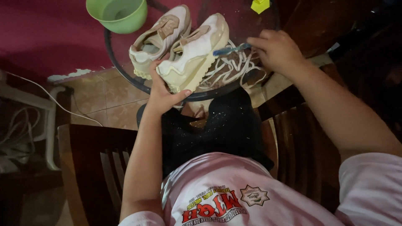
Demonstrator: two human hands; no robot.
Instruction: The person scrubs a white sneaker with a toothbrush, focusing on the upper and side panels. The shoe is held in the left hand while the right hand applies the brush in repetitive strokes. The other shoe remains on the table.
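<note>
Left hand (161, 94) grips the cream sneaker (194, 52) heel; right hand (276, 50) beside it pinches a blue toothbrush (230, 50).

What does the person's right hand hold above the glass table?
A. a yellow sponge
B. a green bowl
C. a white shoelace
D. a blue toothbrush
D: the right hand grips a blue toothbrush pointing at the cream shoe that the left hand steadies.

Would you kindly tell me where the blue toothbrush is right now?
In the head view, the blue toothbrush is in the right hand, over the white laces on the glass table, right of the cream sneaker.
</note>
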